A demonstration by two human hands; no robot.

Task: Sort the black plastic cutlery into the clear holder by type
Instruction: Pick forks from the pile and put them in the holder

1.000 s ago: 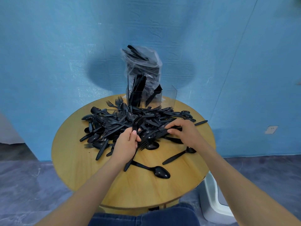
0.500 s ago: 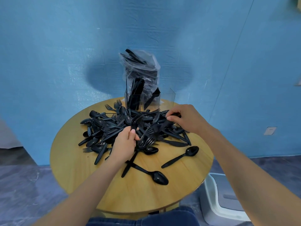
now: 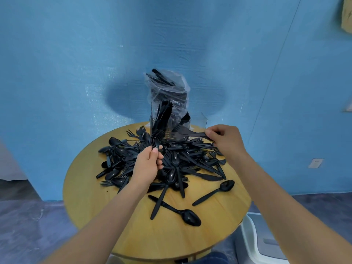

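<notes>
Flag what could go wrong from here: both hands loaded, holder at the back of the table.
1. The left hand grips a fanned bunch of forks; reaching over the pile could snag tines and drag pieces off the round table.
2. The right hand pinches one piece of cutlery by its handle end; it could slip.
3. The clear holder already leans full, so a push might tip it.

No text, label, brand, number or sign can be read anywhere in this view. The black plastic cutlery (image 3: pixel 171 161) and the clear plastic holder (image 3: pixel 198 121) show no legible marking.
</notes>
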